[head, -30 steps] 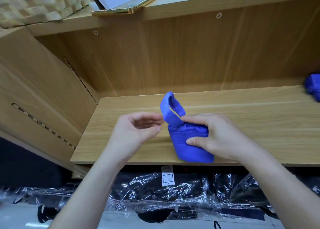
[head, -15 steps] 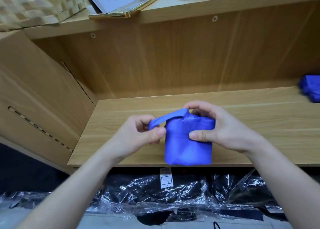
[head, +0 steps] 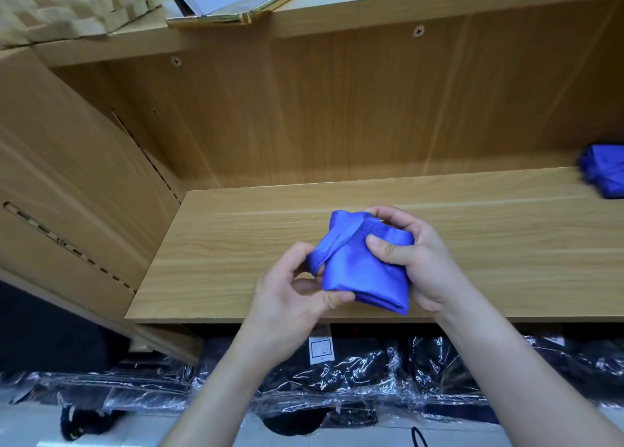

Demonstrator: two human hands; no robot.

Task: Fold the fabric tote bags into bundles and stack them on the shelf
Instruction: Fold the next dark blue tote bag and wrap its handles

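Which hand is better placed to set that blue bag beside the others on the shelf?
Probably the right hand: it grips the blue folded fabric bag on the side nearer the blue bundles at the wooden shelf's right end.

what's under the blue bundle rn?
The left hand grips the blue bundle at its lower left corner; the right hand holds its right side. Below lies the wooden shelf. Whether the bundle touches it is hidden.

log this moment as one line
right hand: grips folded blue fabric tote bag | left hand: pinches its blue strap | over light wooden shelf | second blue fabric bundle far right
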